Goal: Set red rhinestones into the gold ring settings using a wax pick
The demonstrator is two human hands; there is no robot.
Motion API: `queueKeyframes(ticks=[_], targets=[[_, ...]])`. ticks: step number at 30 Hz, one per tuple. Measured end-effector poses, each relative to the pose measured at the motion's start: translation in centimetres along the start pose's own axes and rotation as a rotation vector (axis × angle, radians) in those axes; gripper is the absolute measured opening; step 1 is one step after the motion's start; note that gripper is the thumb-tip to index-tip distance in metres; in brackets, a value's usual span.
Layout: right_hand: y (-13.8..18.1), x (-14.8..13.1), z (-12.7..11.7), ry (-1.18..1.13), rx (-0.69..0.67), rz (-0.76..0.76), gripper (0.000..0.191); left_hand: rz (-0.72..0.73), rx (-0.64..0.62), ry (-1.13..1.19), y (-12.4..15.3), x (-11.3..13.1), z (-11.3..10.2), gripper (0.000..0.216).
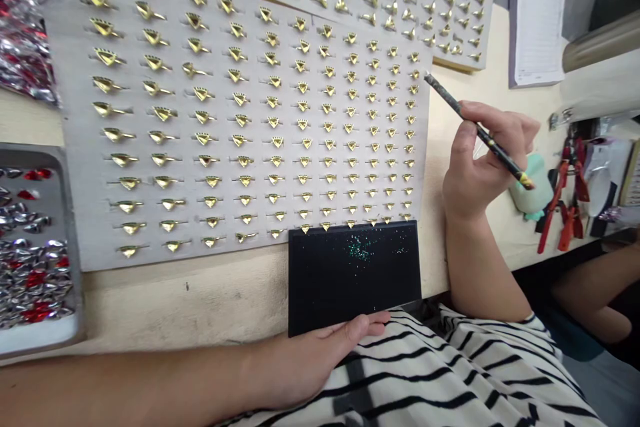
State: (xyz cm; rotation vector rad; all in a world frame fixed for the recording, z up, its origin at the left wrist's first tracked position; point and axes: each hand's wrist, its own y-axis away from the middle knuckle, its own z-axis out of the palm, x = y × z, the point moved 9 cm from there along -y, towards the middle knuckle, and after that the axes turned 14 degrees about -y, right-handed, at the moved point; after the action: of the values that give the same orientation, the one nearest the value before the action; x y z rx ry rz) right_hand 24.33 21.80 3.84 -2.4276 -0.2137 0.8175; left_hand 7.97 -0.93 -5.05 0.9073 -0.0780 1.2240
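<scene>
My right hand (485,160) grips a dark speckled pencil-like pick (477,130) with a yellow end, its tip just off the right edge of a grey board (75,173). Rows of several small gold triangular jewellery settings (273,121) stand on that board. My left hand (320,360) lies flat and holds nothing, its fingers touching the lower edge of a black pad (340,293). Fine green glitter or tiny stones (360,248) are scattered on the pad.
A second board of gold settings (360,0) lies at the top. A metal tray of red and silver stones (35,253) sits at the left. At the right are a teal lump (530,193), red-handled pliers (563,193) and a paper sheet (539,20).
</scene>
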Motion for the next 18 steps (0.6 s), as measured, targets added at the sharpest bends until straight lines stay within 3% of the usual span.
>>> queueKeyframes(ticks=[18], targets=[[-0.01,0.03,-0.15,-0.018,0.011,0.006,0.019,0.017,-0.007,-0.027,-0.06,-0.37,-0.09,0.059]])
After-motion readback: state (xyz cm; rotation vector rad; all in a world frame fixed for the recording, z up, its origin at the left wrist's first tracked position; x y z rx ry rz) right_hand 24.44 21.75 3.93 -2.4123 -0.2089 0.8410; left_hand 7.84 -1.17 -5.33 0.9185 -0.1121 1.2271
